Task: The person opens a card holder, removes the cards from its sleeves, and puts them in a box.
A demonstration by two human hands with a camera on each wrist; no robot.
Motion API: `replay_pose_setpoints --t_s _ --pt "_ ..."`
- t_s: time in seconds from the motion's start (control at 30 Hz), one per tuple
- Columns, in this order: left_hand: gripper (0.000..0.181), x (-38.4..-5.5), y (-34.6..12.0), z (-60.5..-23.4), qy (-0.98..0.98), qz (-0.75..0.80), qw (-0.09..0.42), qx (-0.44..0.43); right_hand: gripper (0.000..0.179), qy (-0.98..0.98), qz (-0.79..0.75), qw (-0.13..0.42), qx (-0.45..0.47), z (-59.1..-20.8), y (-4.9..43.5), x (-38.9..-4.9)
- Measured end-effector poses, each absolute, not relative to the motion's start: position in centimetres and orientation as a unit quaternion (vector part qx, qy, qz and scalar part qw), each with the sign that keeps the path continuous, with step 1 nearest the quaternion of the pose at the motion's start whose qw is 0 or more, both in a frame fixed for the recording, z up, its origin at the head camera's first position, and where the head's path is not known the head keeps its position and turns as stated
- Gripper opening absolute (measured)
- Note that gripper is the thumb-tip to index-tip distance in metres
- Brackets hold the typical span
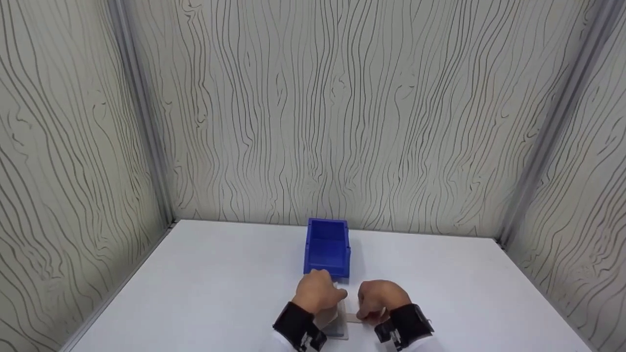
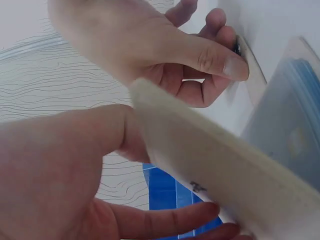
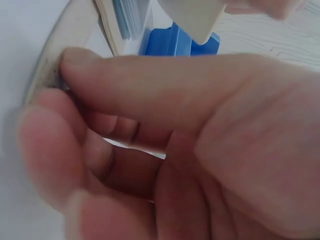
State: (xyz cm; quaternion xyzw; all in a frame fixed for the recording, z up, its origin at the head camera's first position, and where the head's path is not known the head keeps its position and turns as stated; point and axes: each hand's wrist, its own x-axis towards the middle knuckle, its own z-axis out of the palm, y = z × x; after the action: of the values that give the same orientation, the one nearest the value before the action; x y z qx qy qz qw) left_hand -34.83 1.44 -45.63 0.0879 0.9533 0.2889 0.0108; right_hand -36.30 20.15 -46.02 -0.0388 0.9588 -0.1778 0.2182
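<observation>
A card holder with a pale beige cover (image 2: 225, 165) and clear plastic sleeves (image 2: 285, 120) lies on the white table, its cover lifted. My left hand (image 1: 315, 293) grips that raised cover, thumb on one face and fingers on the other. To the right, a beige strap (image 1: 353, 318) sticks out from the holder, close over the table. My right hand (image 1: 384, 299) pinches the strap's end between thumb and forefinger, a small dark metal snap showing beside the fingertips. Part of the sleeves is hidden under the left hand in the head view.
Just beyond my hands stands a blue plastic bin (image 1: 326, 271), close to the left hand's knuckles. The white table (image 1: 220, 293) reaches back to wood-patterned panels (image 1: 313, 122) on three sides, with grey posts at the back corners. Both wrists wear black straps.
</observation>
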Motion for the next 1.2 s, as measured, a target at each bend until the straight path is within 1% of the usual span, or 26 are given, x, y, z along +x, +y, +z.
replay_pose_setpoints --t_s 0.17,0.4,0.53,0.67,0.73,0.9,1.1,1.2 --pt "0.034 -35.1 0.8 -45.5 0.938 0.334 0.05 0.08 0.016 0.958 -0.178 0.222 -0.037 -46.2 20.7 -36.3" --pt "0.027 -35.9 -1.7 -44.8 0.911 0.39 0.111 0.079 0.017 0.96 -0.173 0.216 -0.038 -46.2 20.6 -36.3" --pt "0.019 -36.2 -3.7 -44.7 0.899 0.409 0.126 0.095 0.018 0.959 -0.176 0.219 -0.032 -46.1 20.5 -36.2" --pt "0.01 -36.6 -5.6 -44.9 0.899 0.404 0.126 0.108 0.018 0.958 -0.178 0.222 -0.031 -46.0 20.5 -36.1" --pt "0.01 -36.8 -6.4 -45.0 0.905 0.393 0.124 0.11 0.018 0.958 -0.176 0.222 -0.031 -45.9 20.4 -36.1" --pt "0.017 -37.3 -8.2 -45.7 0.925 0.349 0.109 0.104 0.017 0.958 -0.171 0.228 -0.027 -45.9 20.4 -36.1" --pt "0.034 -37.4 -9.3 -46.6 0.936 0.33 0.089 0.083 0.017 0.959 -0.163 0.229 -0.026 -45.9 20.3 -36.1" --pt "0.033 -37.4 -9.4 -46.8 0.938 0.326 0.081 0.079 0.016 0.959 -0.163 0.229 -0.025 -45.9 20.3 -36.1"
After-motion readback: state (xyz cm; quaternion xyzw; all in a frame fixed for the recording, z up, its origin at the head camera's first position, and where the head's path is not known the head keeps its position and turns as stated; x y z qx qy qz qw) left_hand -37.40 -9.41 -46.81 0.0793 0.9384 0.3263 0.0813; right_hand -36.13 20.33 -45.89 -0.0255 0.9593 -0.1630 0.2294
